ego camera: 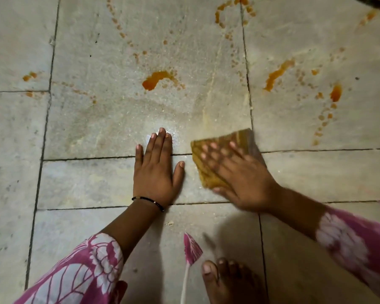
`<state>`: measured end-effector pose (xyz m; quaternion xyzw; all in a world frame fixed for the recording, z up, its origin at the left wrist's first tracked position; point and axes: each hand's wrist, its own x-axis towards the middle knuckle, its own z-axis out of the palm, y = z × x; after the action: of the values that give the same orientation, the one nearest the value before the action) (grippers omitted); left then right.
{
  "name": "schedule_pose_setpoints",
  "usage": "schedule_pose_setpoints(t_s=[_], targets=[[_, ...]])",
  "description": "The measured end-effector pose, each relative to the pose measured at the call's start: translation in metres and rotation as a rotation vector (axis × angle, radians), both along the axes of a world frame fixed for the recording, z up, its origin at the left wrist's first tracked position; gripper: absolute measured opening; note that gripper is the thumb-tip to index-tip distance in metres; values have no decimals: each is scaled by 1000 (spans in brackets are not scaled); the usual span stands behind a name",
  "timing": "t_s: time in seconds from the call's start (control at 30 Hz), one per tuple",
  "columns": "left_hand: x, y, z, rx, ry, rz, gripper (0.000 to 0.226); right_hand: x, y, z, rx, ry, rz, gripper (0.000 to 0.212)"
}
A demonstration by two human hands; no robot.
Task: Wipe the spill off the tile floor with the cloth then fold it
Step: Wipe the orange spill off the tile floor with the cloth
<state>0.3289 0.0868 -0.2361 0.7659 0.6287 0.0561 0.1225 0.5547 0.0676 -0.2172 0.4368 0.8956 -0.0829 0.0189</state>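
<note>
On the tile floor [101, 110], near centre, the right hand [239, 178] lies flat with fingers spread, pressing a folded ochre cloth [226, 141] against the tiles; hand and cloth are motion-blurred. The cloth straddles a grout line, its far corner extending beyond the fingertips. Just left of it, the left hand [156, 172] rests palm-down on bare tile, fingers straight and close together, thumb splayed toward the cloth without touching it; a dark bracelet [148, 202] circles the wrist. Both forearms emerge from pink floral sleeves [86, 268]. A bare foot [226, 281] stands at the near edge. Farther away, the orange spill [154, 81] lies in puddles and dotted trails across several tiles, well apart from the cloth.
</note>
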Motion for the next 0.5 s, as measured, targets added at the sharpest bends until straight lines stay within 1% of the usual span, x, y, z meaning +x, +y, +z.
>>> schedule_pose_setpoints(t_s=[0.07,0.13,0.17,0.2,0.23,0.3,0.33,0.37,0.4,0.47,0.5], targets=[[-1,0,-1,3,-6,-2,67,21,-43,5,-88,18,96,59],[0,0,0,7,-11,-3,67,58,-55,9,-115,-2,100,57],[0,0,0,8,-14,-2,67,75,-52,9,-113,-24,28,59],[0,1,0,9,-18,-1,67,88,-42,7,-106,-36,-104,62],[0,0,0,8,-22,-1,67,96,-29,6,-87,-38,-287,64],[1,1,0,8,-21,-1,67,85,-3,2,-10,-13,-617,70],[1,1,1,10,-19,0,67,69,4,-1,27,-8,-691,72],[2,0,2,11,-17,2,67,47,4,-4,58,-8,-686,72],[2,0,2,9,-14,4,67,25,-2,-7,76,-10,-618,71],[2,0,2,8,-12,3,67,-8,-32,-9,90,-11,-371,66],[1,0,3,9,-13,3,68,-14,-53,-8,58,-15,-250,63]])
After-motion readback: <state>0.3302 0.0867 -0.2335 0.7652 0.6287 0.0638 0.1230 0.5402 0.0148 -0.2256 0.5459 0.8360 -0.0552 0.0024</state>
